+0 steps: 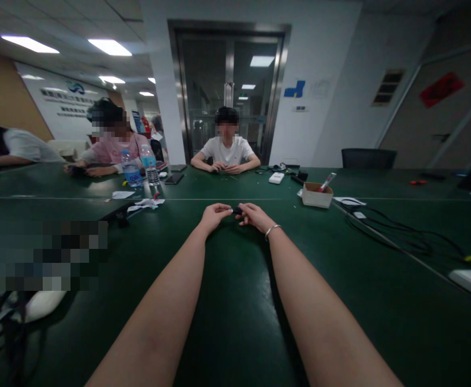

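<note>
Both my arms stretch out over the dark green table (235, 301). Between my hands is a small black object (237, 211) with a pale tip at its left end; it is too small to name. My left hand (216, 215) pinches the pale end between thumb and fingers. From the other side, my right hand (255, 216) grips the black part, and a silver bracelet (273, 231) circles that wrist. The hands nearly meet just above the table. Fingers cover part of the object.
Ahead sits a person in white (227, 150), hands on the table. A small box (317, 194) holding a marker stands right of my hands, with black cables (400, 226) beyond. Two water bottles (150, 166), paper scraps (146, 204) and a person in pink (116, 148) are at left.
</note>
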Action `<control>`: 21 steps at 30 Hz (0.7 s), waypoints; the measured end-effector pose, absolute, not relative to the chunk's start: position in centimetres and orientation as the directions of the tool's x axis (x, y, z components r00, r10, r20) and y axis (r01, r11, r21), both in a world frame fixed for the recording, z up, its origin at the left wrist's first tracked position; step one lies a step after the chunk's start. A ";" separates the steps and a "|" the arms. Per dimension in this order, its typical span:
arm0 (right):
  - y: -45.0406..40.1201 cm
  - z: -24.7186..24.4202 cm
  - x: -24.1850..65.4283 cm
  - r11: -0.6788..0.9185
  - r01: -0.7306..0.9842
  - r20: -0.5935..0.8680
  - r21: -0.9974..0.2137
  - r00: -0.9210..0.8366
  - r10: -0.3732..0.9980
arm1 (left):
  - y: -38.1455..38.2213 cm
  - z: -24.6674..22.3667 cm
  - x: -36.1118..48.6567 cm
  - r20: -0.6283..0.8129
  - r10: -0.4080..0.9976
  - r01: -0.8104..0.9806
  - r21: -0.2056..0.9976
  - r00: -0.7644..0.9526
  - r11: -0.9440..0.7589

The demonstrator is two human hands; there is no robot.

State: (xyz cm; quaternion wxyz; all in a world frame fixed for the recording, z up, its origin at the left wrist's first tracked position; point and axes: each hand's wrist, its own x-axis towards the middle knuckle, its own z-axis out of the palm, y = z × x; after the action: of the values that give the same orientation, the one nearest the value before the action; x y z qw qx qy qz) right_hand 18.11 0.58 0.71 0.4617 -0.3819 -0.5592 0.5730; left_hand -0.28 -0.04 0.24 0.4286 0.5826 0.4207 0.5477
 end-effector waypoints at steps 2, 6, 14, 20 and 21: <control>0.6 0.7 18.1 0.062 -0.079 0.082 -0.995 -0.296 0.951 | 0.0 0.2 -0.3 0.281 0.959 0.014 0.959 0.041 -0.282; 0.3 0.9 18.3 0.076 -0.190 0.132 -0.979 -0.304 0.943 | 0.1 0.2 -0.3 0.273 0.962 -0.001 0.962 0.027 -0.273; 0.3 0.8 18.4 0.069 -0.192 0.126 -0.979 -0.304 0.944 | -0.1 0.5 -0.3 0.255 0.967 0.008 0.967 0.021 -0.255; 0.7 0.5 18.3 0.034 -0.142 0.074 -0.989 -0.286 0.955 | -0.1 0.4 -0.3 0.259 0.965 0.032 0.965 0.032 -0.260; 0.7 0.5 18.2 0.036 -0.137 0.076 -0.990 -0.297 0.952 | -0.1 0.4 -0.3 0.261 0.965 0.037 0.964 0.034 -0.262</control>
State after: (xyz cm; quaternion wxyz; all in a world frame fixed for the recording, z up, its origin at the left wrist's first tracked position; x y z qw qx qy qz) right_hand 18.24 0.71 0.48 0.4632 -0.3700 -0.5508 0.5875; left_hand -0.27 -0.15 0.42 0.4264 0.5788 0.4326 0.5440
